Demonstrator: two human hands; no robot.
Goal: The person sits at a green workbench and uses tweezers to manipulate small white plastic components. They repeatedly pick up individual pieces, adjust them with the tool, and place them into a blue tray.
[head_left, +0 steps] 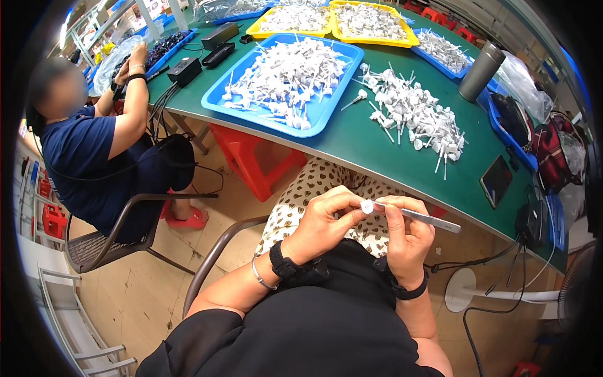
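Over my lap, my left hand [325, 221] pinches a small white plastic piece with a round head [367, 206] between thumb and fingertips. Slim silver tweezers [434, 220] lie in my right hand [407, 242], gripped between thumb and fingers. Their front end meets the white piece; the very tips are too small to make out. Both hands are close together, just off the near edge of the green table [342, 141]. Beyond them, a loose pile of similar white pieces with thin stems [414, 113] lies on the tabletop.
A blue tray [210, 100] heaped with white pieces stands left of the pile, with yellow trays [412, 41] behind. A metal flask [482, 72] and a phone [496, 181] are at the right. A co-worker [88, 141] sits at the left; a red stool [242, 160] is under the table.
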